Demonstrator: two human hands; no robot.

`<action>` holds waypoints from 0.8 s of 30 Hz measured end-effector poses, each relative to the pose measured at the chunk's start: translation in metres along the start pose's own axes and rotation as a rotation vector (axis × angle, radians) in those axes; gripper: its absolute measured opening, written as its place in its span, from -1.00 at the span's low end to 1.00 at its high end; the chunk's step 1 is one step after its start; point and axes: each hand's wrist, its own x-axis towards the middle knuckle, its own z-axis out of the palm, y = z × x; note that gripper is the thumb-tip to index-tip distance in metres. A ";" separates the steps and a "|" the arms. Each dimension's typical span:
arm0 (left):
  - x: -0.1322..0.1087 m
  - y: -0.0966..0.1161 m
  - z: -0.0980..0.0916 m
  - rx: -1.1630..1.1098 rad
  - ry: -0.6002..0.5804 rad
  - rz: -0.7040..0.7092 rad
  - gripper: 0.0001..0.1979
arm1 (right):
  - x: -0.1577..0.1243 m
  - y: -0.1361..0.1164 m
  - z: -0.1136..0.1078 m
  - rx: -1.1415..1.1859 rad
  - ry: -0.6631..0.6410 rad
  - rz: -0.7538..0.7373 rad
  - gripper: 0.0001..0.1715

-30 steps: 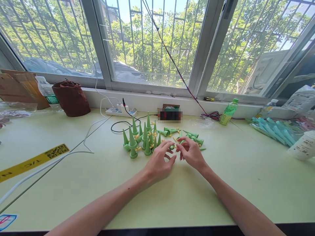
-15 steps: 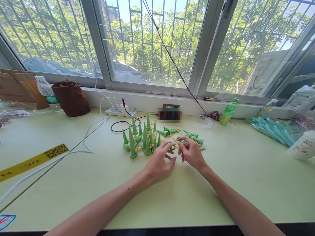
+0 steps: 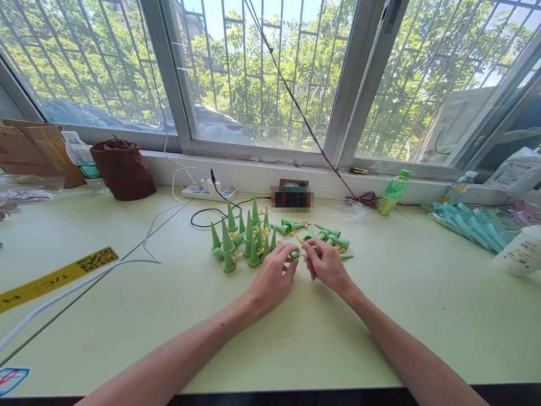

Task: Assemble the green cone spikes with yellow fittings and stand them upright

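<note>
- Both hands meet over the table (image 3: 127,316): left hand (image 3: 270,279) and right hand (image 3: 327,265) pinch one small green cone (image 3: 296,254) between fingertips.
- Upright cones (image 3: 240,239) cluster at ten o'clock.

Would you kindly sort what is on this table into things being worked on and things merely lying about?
In hand: left hand, right hand, green cone piece, upright cones, lying cones.

Lying about: brown pouch, power strip, green bottle, yellow tape, teal packets.
</note>
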 end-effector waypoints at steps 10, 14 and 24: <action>0.003 -0.004 -0.003 0.013 0.080 -0.057 -0.73 | 0.000 0.001 -0.002 -0.092 -0.023 -0.030 -0.66; 0.003 -0.003 -0.003 0.004 0.063 -0.058 -0.73 | 0.000 0.000 -0.002 -0.104 -0.031 -0.040 -0.70; 0.002 -0.005 -0.002 0.050 0.035 -0.020 -0.76 | -0.001 0.002 0.000 -0.054 -0.033 -0.052 -0.75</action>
